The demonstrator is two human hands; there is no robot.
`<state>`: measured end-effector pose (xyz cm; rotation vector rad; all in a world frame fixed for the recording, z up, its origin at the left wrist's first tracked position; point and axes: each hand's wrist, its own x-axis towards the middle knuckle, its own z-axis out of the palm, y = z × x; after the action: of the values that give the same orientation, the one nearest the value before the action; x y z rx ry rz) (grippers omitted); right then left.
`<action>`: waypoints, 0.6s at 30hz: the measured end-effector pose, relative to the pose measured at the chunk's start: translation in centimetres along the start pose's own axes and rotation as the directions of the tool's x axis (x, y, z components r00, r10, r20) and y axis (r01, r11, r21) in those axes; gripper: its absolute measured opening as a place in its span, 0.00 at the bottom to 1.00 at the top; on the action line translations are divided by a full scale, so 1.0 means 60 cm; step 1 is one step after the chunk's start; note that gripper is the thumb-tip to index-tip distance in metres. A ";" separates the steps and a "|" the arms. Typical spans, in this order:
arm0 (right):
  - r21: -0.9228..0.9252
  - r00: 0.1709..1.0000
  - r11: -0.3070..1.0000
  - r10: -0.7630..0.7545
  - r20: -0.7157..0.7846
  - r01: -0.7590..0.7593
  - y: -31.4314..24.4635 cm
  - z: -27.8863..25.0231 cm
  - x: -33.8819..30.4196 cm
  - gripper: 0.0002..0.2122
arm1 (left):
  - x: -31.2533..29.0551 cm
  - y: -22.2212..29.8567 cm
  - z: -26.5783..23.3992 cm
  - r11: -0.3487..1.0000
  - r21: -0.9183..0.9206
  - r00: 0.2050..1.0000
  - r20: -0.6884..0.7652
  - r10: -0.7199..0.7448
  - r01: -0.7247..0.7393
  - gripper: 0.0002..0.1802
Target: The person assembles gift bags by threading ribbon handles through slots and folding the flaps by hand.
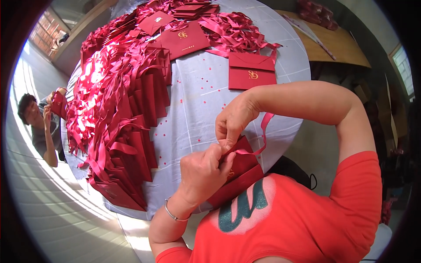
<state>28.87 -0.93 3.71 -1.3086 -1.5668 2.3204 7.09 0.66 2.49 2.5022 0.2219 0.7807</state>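
Observation:
Close to my body at the table's near edge is a dark red paper envelope bag (247, 172) with a gold mark. My left hand (202, 170) is closed on its upper edge, thumb and fingers pressed together. Bent down from above, my right hand (235, 122) pinches at the same edge, its fingertips meeting those of the left. A red ribbon (264, 131) curves from that spot up past my right wrist. Just what lies between the fingertips is partly hidden. Beyond my right forearm lies another red envelope bag (252, 72), flap side up.
Rows of red bags with ribbons (109, 101) cover the left side of the round table. More bags (184, 39) and loose ribbon (237, 35) lie at the far side. Small red dots dot the pale tablecloth (186, 127). At far left another person (48, 127) holds a red bag.

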 end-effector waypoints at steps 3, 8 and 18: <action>-0.029 0.981 0.999 0.035 -0.193 -0.042 0.000 0.026 0.006 0.10 | -0.004 -0.006 -0.002 0.998 -0.030 0.999 0.009 -0.048 0.048 0.11; -0.293 0.683 0.956 -0.210 -0.700 -0.007 0.012 0.026 0.003 0.14 | 0.003 -0.001 -0.001 0.962 -0.190 0.977 0.122 -0.176 0.197 0.11; -0.363 0.415 0.925 -0.376 -0.829 0.114 0.038 0.041 -0.026 0.17 | 0.001 -0.023 0.005 0.932 -0.229 0.953 0.180 -0.242 0.280 0.09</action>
<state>29.12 -4.59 3.19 -1.7455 -1.4691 0.8740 7.28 1.75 1.59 2.2183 0.3713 0.4777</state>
